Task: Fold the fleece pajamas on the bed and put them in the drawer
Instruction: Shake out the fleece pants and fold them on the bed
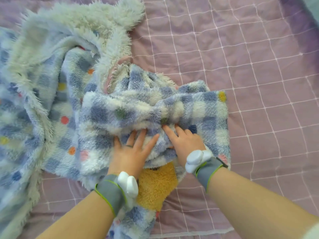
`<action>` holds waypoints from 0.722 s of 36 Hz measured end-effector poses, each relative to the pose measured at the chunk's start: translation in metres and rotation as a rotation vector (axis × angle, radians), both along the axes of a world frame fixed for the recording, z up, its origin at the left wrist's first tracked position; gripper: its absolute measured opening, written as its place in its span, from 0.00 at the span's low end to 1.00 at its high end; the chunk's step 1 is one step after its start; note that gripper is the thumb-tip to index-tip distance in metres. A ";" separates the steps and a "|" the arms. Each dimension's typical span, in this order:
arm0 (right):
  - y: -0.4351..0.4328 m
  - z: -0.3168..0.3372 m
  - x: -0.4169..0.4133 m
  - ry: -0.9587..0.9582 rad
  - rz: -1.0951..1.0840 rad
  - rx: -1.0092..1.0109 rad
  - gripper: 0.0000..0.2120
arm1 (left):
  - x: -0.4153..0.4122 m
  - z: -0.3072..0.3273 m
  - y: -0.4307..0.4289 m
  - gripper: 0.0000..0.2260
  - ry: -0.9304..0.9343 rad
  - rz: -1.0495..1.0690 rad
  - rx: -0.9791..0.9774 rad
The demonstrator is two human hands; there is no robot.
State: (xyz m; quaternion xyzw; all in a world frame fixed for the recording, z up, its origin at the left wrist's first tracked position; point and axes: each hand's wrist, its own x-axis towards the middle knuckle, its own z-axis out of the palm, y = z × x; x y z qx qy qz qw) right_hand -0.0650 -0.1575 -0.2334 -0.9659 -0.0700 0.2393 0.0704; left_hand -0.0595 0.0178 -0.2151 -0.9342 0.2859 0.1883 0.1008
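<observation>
**Both hands set on the folded bundle of fleece**

Two bare forearms are seen closest to the camera, each wrapped at the wrist in a grey wristband [110, 192] edged in green, with a white plastic piece [128, 184] fixed on top. Just beyond the wrists, a yellow fleece patch [155, 185] is partly covered by the left wrist and by the bundle above it.

The left hand [133, 152] is laid flat on the fleece pajamas [155, 107], its fingers straight and spread and pressed down into the pile; a dark ring [128, 145] is worn on one finger. The right hand [184, 144] is placed just beside it, to the right. Its fingers are bent and dug into a fold of the fleece, its thumb is tucked out of sight under that fold, and the fold is gripped. A ridge of fabric is raised between the two hands.

The pajamas, checked in blue and white with coloured dots, are spread over the left and middle of the bed. The part under the hands is gathered into a thick, roughly folded bundle reaching rightward past the right hand. The rest is left loose and rumpled to the left, with its shaggy white lining [69, 23] turned outward at the top. The mauve bed sheet [241, 66] with a white grid is exposed on the right.
</observation>
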 end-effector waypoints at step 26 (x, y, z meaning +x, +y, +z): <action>-0.334 0.218 0.014 -0.244 -0.445 -0.202 0.33 | 0.113 0.170 -0.353 0.26 -0.374 -0.440 -0.450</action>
